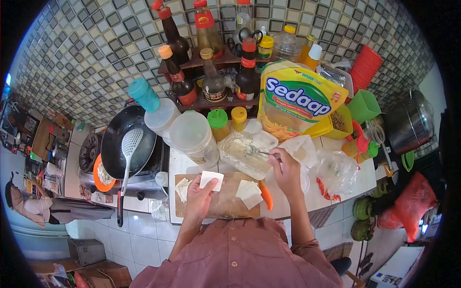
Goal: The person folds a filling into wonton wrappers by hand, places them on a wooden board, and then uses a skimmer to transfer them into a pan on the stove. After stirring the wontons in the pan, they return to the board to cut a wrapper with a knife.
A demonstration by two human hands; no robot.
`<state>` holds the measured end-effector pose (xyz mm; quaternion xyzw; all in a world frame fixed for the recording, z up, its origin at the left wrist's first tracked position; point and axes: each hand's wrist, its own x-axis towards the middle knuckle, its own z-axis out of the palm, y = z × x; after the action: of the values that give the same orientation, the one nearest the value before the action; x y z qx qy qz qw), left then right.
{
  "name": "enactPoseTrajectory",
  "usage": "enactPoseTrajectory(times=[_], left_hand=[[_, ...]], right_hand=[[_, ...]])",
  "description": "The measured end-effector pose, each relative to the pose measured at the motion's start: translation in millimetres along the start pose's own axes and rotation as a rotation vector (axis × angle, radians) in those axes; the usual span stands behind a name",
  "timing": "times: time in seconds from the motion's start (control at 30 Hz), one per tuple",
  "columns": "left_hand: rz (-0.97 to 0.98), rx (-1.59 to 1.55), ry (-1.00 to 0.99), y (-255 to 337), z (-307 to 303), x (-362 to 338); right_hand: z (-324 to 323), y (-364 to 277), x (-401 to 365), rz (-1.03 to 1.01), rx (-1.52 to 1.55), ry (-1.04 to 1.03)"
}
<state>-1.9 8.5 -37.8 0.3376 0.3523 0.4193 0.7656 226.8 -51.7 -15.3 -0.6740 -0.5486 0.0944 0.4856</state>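
Head view: looking down at a crowded counter, backed by a tiled wall
Left hand: pinching one white square sheet, thumb on top, fingers mostly hidden underneath; nearly closed, nothing else in grip
Square sheet: up off the cutting board, over its far edge, near side of the tub
Right hand: fingers closed round the handle of a thin utensil; whether spoon or fork, cannot tell, tip down in the pale mix
Tub: rectangular, just beyond the board, holding pale mix
Board: brown, carrying a left stack and a right stack of similar sheets, well apart
Orange piece: long, tapered, beside the right stack at the board's right end
Wok: on the stove at left, slotted ladle laid in, handle out over the near rim
Sedaap pack: upright behind the tub
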Motion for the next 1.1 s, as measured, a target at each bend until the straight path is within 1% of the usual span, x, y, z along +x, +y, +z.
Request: enactPoseTrajectory(times=[0.07, 0.1, 0.2, 0.23, 0.27, 0.3, 0.37, 0.4, 0.47, 0.6, 0.67, 0.83, 0.9, 1.0, 1.07, 1.1], left_hand=[[-0.034, 0.031, 0.012, 4, 1, -3], [-0.067, 0.060, 0.025, 6, 1, -4], [-0.086, 0.108, 0.027, 7, 0, -3], [-0.085, 0.107, 0.029, 8, 1, -3], [-0.090, 0.074, 0.026, 9, 1, -3], [-0.097, 0.041, 0.023, 10, 2, -3], [-0.087, -0.010, 0.014, 10, 2, -4], [-0.076, -0.059, 0.004, 11, 2, -4], [-0.071, -0.068, -0.009, 10, 0, -4], [-0.062, -0.097, -0.036, 8, -2, -3], [-0.063, -0.098, -0.032, 9, -1, -3], [-0.079, -0.137, -0.034, 7, -2, -1], [-0.044, -0.088, -0.002, 2, -6, 1], [-0.065, -0.076, 0.004, -1, -9, 2], [-0.068, -0.089, 0.014, -2, -8, 3], [-0.072, -0.101, 0.021, -3, -7, 4]], right_hand=[[6, 5, 3, 0.043, 0.081, 0.041], [8, 7, 4, 0.042, 0.082, 0.040], [16, 14, 5, 0.096, 0.164, 0.029], [17, 16, 5, 0.150, 0.247, 0.051], [19, 18, 5, 0.204, 0.329, 0.073], [20, 20, 5, 0.204, 0.328, 0.071], [22, 26, 6, 0.312, 0.462, 0.121], [22, 28, 6, 0.312, 0.462, 0.120], [22, 31, 7, 0.380, 0.556, 0.123], [18, 39, 6, 0.400, 0.617, 0.124], [15, 41, 6, 0.478, 0.656, 0.132], [3, 34, 7, 0.515, 0.732, 0.203], [-2, 30, 8, 0.527, 0.763, 0.219], [-10, 25, 8, 0.539, 0.782, 0.274], [-14, 24, 7, 0.539, 0.814, 0.371], [-17, 23, 6, 0.537, 0.813, 0.369]])
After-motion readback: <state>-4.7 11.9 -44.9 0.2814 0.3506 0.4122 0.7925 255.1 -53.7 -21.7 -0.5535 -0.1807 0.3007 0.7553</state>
